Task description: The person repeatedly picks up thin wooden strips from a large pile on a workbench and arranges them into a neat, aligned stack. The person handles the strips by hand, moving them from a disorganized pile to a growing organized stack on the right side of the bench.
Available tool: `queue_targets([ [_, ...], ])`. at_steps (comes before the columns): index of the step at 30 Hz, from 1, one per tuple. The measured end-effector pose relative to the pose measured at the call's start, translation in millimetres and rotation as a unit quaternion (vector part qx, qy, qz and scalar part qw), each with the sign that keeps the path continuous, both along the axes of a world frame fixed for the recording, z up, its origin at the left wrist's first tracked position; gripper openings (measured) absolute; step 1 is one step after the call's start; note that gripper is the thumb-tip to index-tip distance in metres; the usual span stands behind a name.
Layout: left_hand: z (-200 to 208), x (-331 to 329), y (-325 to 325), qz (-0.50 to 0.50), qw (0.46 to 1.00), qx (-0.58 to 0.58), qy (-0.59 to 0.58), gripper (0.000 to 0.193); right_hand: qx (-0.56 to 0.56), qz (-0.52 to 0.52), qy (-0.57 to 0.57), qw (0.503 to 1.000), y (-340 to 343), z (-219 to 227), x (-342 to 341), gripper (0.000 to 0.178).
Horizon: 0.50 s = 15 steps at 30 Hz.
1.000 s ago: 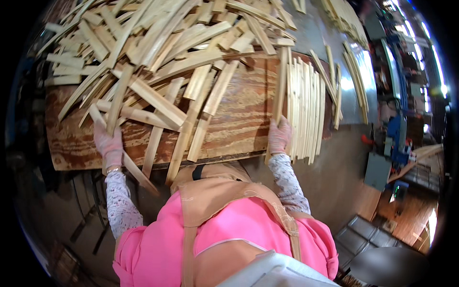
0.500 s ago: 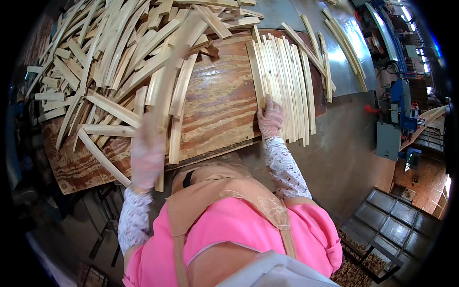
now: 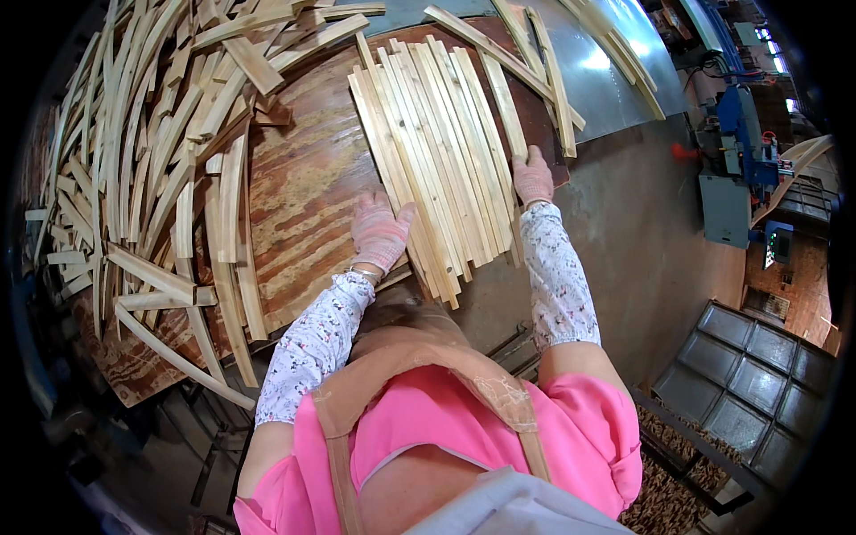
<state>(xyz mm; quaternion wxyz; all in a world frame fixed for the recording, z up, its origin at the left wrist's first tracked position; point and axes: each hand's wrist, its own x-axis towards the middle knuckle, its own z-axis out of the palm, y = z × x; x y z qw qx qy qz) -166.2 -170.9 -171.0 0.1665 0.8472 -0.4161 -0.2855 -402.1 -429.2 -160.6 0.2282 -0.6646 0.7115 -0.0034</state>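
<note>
Pale wooden strips (image 3: 437,152) lie side by side in a row on the brown plywood tabletop (image 3: 303,169), their near ends uneven and jutting past its edge. My left hand (image 3: 382,230), in a pinkish knit glove, is open with fingers spread at the row's left side, near its close end. Over on the right, my gloved right hand (image 3: 533,176) is closed around the near end of a separate wooden strip (image 3: 505,105). A narrow gap parts that strip from the row at its far end. The undersides of my fingers are hidden.
A tangled heap of wooden strips (image 3: 160,116) covers the table's left side, some jutting over its front edge. Loose strips (image 3: 548,76) lie at the far right, near a shiny metal sheet (image 3: 624,98). Blue-grey machinery (image 3: 727,209) stands farther right.
My left hand, blurred beside a long strip at the heap, has moved right to the row. My right hand has gone from the row's left edge to its right side. The view has shifted.
</note>
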Motion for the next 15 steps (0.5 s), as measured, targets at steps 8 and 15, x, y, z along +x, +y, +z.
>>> queue_targets([
  [8,-24.3,-21.1,23.7,0.063,0.995,0.003,0.079,0.093,-0.014,0.169,-0.029,0.985,0.4,17.9,34.4,0.053],
  [15,-11.9,-4.3,12.8,0.048,0.993,0.023,0.104,0.096,0.0,0.135,-0.07,0.988,-14.6,3.4,25.7,0.073],
])
